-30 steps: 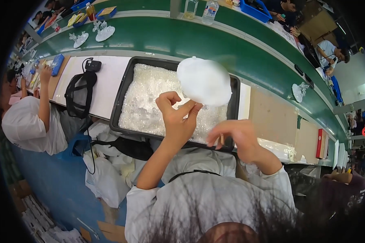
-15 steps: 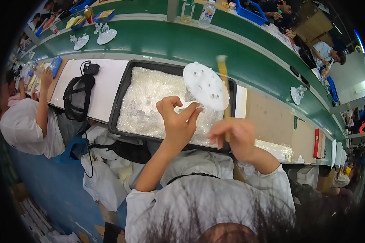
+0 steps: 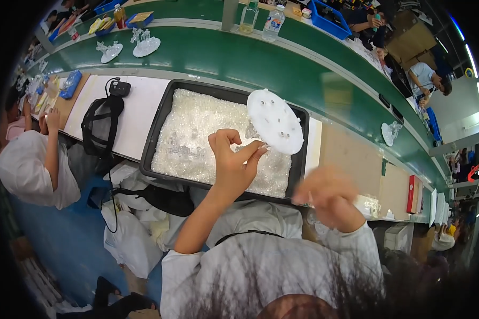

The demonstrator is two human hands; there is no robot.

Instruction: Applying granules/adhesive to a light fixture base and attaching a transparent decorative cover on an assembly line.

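From the head camera, the left hand (image 3: 233, 162) is pinching a white round disc (image 3: 275, 121) by its edge over the black tray (image 3: 157, 133) of clear bits. The right hand (image 3: 330, 196), blurred near the tray's right corner, is showing no readable grip.

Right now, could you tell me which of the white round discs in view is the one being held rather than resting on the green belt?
It is the white disc with small holes, pinched at its edge by the left hand above the black tray. The other discs sit far off on the green belt, carrying clear pieces.
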